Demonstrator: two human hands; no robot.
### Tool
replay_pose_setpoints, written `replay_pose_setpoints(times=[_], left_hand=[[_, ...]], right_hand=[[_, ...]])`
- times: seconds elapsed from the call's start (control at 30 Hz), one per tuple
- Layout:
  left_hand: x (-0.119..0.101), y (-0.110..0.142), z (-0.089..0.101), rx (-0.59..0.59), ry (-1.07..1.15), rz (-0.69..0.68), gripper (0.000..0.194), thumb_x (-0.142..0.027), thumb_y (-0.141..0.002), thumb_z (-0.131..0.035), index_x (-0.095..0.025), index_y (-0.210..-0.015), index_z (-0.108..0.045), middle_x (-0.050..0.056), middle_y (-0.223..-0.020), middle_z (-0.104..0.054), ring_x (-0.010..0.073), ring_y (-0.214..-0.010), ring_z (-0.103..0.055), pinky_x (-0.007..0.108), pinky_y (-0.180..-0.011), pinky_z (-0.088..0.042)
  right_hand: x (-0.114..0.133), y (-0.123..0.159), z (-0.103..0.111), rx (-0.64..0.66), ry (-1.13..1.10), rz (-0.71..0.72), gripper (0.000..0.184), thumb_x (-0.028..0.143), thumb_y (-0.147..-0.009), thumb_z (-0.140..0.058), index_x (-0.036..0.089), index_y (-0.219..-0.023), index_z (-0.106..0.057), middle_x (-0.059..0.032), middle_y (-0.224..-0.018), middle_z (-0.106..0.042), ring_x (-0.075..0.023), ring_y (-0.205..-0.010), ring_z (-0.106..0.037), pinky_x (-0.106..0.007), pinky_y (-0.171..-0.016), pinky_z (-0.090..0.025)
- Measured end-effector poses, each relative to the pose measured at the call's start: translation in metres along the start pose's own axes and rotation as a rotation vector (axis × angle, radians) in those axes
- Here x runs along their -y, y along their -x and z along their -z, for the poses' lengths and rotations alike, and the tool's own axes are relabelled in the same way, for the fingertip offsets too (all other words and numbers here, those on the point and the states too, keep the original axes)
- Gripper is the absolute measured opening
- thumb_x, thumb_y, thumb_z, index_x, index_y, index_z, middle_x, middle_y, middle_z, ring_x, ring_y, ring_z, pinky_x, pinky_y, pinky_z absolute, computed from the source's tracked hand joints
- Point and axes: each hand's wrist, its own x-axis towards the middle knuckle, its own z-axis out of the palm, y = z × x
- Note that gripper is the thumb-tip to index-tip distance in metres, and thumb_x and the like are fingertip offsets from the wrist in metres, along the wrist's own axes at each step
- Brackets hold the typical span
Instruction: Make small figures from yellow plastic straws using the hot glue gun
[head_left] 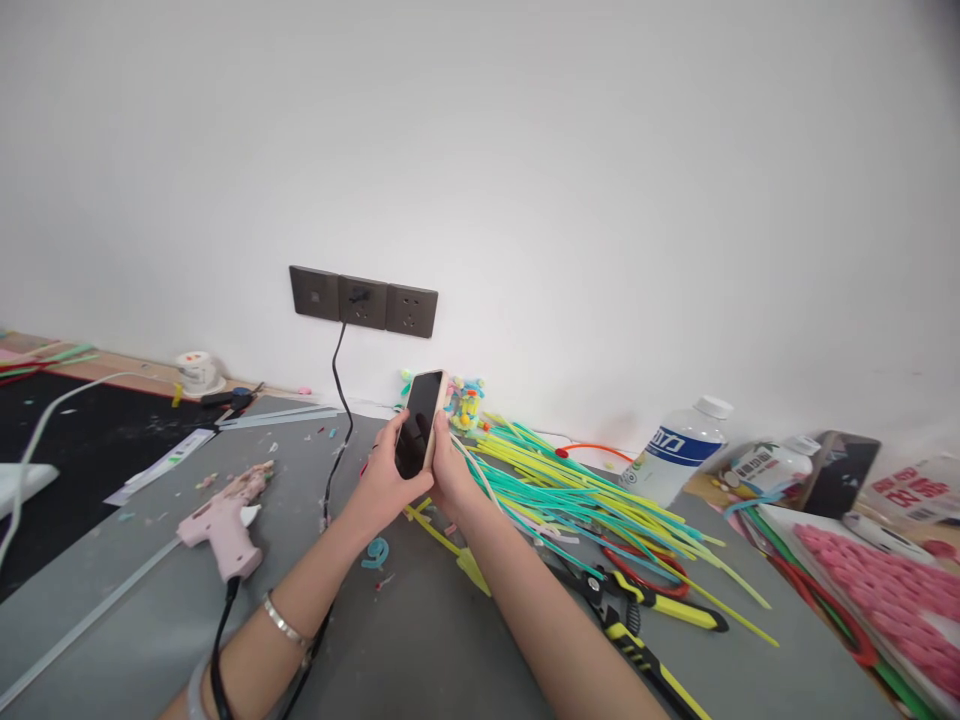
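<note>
black and glossy, the screen of the phone (419, 425) faced back toward you, tilted above the grey mat (420, 650), with its pale case edge showing on the right. your left hand (382, 475) was curled around the left side and lower corner, spread only as far as the phone's body required; your right hand (451, 470) was cupped along the opposite edge, with nothing else visible in it. that two-sided grip seemed chosen to keep the phone steady and its screen in your sight. beyond it, near the wall, a small colourful ornament (469, 402) was partly covered, so its full shape could not be told. the pink glue gun (223, 530) lay on its side left of your forearm, nozzle pointing away from you, which probably kept the tip clear of your wrists. to your right, yellow and teal stems (577, 490) were strewn mostly lengthwise, perhaps so that single ones could be drawn out. the yellow-and-black cutters (667, 606) rested with handles apart, their head partly behind your right forearm, likely for easy reach. farther right, the bottle (679, 452) stood near the wall, presumably out of elbow range.
</note>
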Motion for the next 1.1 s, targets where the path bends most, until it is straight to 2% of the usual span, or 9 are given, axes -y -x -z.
replay_pose_setpoints(times=[0.13,0.23,0.33,0.47,0.57,0.77,0.87,0.97,1.1], left_hand=[[-0.004,0.000,-0.002,0.036,0.061,0.063,0.085,-0.023,-0.072,-0.068,-0.021,-0.149,-0.032,0.017,-0.149,-0.045,0.0312,-0.139,-0.044,0.046,-0.107,-0.045],[-0.006,-0.001,-0.002,0.019,0.067,0.058,0.092,-0.022,-0.070,-0.070,-0.021,-0.151,-0.027,0.018,-0.147,-0.046,0.0320,-0.135,-0.049,0.047,-0.105,-0.047],[-0.003,-0.001,-0.002,0.036,0.072,0.040,0.095,-0.025,-0.071,-0.072,-0.022,-0.153,-0.024,0.019,-0.147,-0.046,0.0317,-0.130,-0.053,0.046,-0.101,-0.050],[0.004,-0.002,-0.003,0.056,0.081,0.019,0.093,-0.028,-0.074,-0.072,-0.022,-0.153,-0.024,0.020,-0.149,-0.044,0.0315,-0.131,-0.053,0.044,-0.101,-0.050],[0.005,-0.002,-0.004,0.028,0.064,0.007,0.093,-0.030,-0.073,-0.075,-0.023,-0.152,-0.026,0.019,-0.147,-0.047,0.0321,-0.131,-0.053,0.044,-0.101,-0.049],[-0.007,0.000,-0.002,-0.011,-0.237,0.062,0.098,-0.030,-0.068,-0.075,-0.020,-0.153,-0.026,0.019,-0.145,-0.049,0.0354,-0.132,-0.050,0.048,-0.105,-0.044],[-0.011,-0.001,0.001,0.009,-0.355,0.125,0.099,-0.033,-0.070,-0.072,-0.017,-0.154,-0.022,0.021,-0.141,-0.052,0.0366,-0.127,-0.054,0.048,-0.100,-0.046],[-0.012,-0.004,0.006,0.021,-0.405,0.174,0.100,-0.030,-0.069,-0.071,-0.016,-0.155,-0.021,0.020,-0.138,-0.055,0.0349,-0.122,-0.058,0.044,-0.097,-0.049],[-0.012,-0.011,0.018,0.017,-0.479,0.269,0.098,-0.029,-0.070,-0.070,-0.010,-0.154,-0.025,0.022,-0.139,-0.054,0.0341,-0.125,-0.057,0.041,-0.099,-0.048]], right_hand=[[0.002,0.002,0.000,0.014,-0.003,0.043,0.056,0.058,-0.099,-0.032,0.018,-0.123,-0.063,-0.0122,-0.113,-0.074,-0.0263,-0.106,-0.070,-0.040,-0.096,-0.054],[0.002,0.002,0.002,0.077,0.015,0.090,0.058,0.062,-0.097,-0.034,0.018,-0.115,-0.067,-0.0123,-0.108,-0.075,-0.0280,-0.101,-0.072,-0.043,-0.093,-0.055],[0.002,0.001,0.004,0.072,0.000,0.112,0.057,0.061,-0.097,-0.036,0.017,-0.110,-0.069,-0.0115,-0.102,-0.076,-0.0275,-0.093,-0.074,-0.043,-0.090,-0.057],[0.006,0.004,0.003,0.025,-0.018,0.071,0.055,0.057,-0.100,-0.030,0.019,-0.106,-0.070,-0.0104,-0.098,-0.077,-0.0257,-0.088,-0.075,-0.040,-0.087,-0.058],[0.010,0.005,0.002,0.015,-0.036,0.014,0.058,0.055,-0.102,-0.025,0.020,-0.104,-0.071,-0.0097,-0.098,-0.077,-0.0247,-0.089,-0.075,-0.039,-0.086,-0.058],[0.007,0.000,0.001,-0.072,-0.116,-0.120,0.051,0.047,-0.103,-0.031,0.017,-0.103,-0.073,-0.0080,-0.095,-0.078,-0.0217,-0.087,-0.075,-0.035,-0.086,-0.057],[0.005,0.001,-0.002,-0.048,-0.111,-0.164,0.054,0.047,-0.104,-0.029,0.016,-0.101,-0.073,-0.0081,-0.088,-0.078,-0.0220,-0.084,-0.075,-0.035,-0.085,-0.057],[0.008,0.003,-0.005,0.015,-0.110,-0.164,0.058,0.049,-0.104,-0.023,0.017,-0.109,-0.071,-0.0090,-0.091,-0.078,-0.0227,-0.086,-0.074,-0.036,-0.084,-0.056],[0.019,0.004,-0.001,-0.024,-0.058,-0.161,0.056,0.050,-0.104,-0.022,0.016,-0.133,-0.057,-0.0129,-0.117,-0.073,-0.0223,-0.093,-0.072,-0.038,-0.089,-0.053]])
